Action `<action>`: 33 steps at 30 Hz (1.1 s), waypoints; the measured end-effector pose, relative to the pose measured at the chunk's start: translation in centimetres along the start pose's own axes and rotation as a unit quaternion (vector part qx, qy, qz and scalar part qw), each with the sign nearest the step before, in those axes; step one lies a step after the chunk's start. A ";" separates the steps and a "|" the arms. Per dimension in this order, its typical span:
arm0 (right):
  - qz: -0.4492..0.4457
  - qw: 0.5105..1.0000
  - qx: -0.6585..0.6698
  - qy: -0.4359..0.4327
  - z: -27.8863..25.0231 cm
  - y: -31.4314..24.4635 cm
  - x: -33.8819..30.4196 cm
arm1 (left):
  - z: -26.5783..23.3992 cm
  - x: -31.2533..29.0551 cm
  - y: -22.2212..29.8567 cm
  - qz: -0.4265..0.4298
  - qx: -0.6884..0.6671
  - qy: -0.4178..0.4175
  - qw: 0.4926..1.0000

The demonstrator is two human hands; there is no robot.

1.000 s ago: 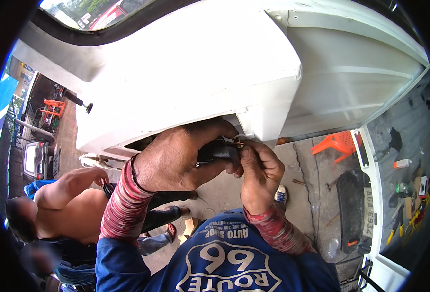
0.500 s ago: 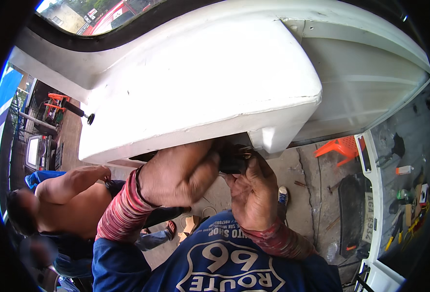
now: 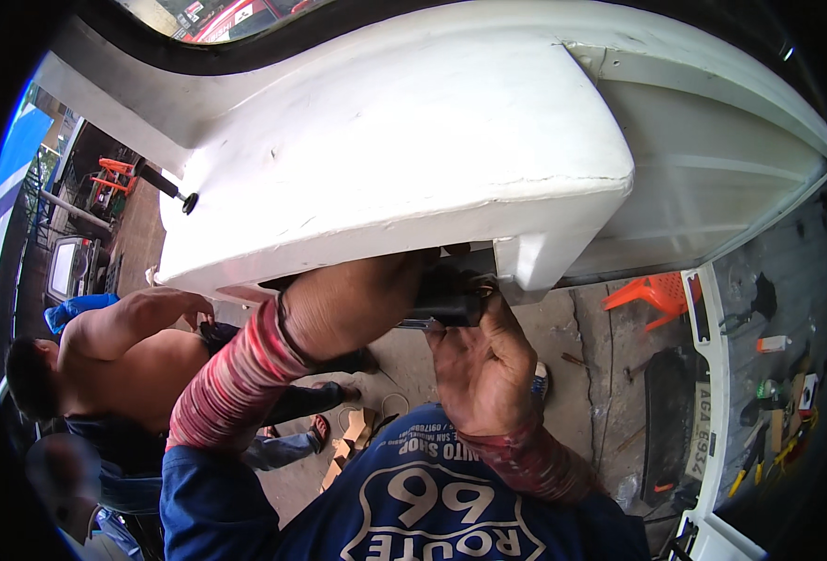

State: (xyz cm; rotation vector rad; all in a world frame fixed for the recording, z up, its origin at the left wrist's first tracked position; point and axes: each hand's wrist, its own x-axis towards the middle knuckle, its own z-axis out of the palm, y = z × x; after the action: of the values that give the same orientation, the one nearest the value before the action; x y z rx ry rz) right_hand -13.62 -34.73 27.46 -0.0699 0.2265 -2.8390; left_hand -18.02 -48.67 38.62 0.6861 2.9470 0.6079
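Note:
In front of me a white molded panel [image 3: 385,140], much like a vehicle dashboard, has an opening along its lower edge. My left hand [image 3: 362,299] reaches up into that opening; its fingers are hidden behind the edge and the black piece. Just below, my right hand [image 3: 486,366] holds a black box-like piece [image 3: 451,309] at its right end, thumb pressed against it with the palm turned up. A few thin strands, perhaps wires, show at the top of this piece beside my right fingertips.
On the left a person [image 3: 142,346] with a bare back bends forward. A black knob on a rod [image 3: 166,185] sticks out at the panel's left end. To the right, an orange plastic chair [image 3: 652,297] stands beyond the white frame [image 3: 710,365], and tools [image 3: 760,439] lie on a grey surface.
My left hand has gone deeper into the opening, and its fingers have passed out of sight. My right hand keeps hold of the black piece, which shows more of its front.

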 end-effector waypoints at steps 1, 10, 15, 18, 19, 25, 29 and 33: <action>-0.004 1.000 -0.001 -0.004 0.0 0.1 -0.1 | 0.2 -0.1 0.6 0.005 -0.016 0.002 1.000; -0.016 0.999 -0.019 0.037 0.3 0.4 -0.5 | -0.1 -0.7 1.0 0.027 -0.154 -0.052 0.986; -0.009 0.999 -0.026 0.025 0.7 0.1 -1.0 | 0.7 -1.0 -0.2 0.059 0.137 0.011 0.989; 0.015 0.999 -0.003 0.050 0.8 -0.1 -1.0 | 1.7 -0.7 -0.5 0.034 0.164 0.073 0.983; 0.018 0.999 0.016 0.042 0.8 -0.3 -0.9 | 1.9 -0.5 -0.5 0.032 0.206 0.081 0.975; 0.030 0.999 0.018 0.034 0.8 -0.6 -0.6 | 2.8 1.1 0.3 0.106 0.325 0.120 0.932; 0.018 0.999 -0.004 0.041 0.4 -0.6 -0.7 | 2.8 2.3 0.1 0.058 0.149 0.028 0.987; 0.021 0.997 -0.019 0.066 -0.1 -0.5 -0.7 | 2.4 2.1 -0.5 0.097 0.158 -0.013 0.983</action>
State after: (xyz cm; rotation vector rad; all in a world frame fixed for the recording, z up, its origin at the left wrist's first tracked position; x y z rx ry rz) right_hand -13.09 -33.99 27.43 0.1129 0.3079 -2.8010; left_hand -19.80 -47.30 36.30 1.0087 3.0028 0.1356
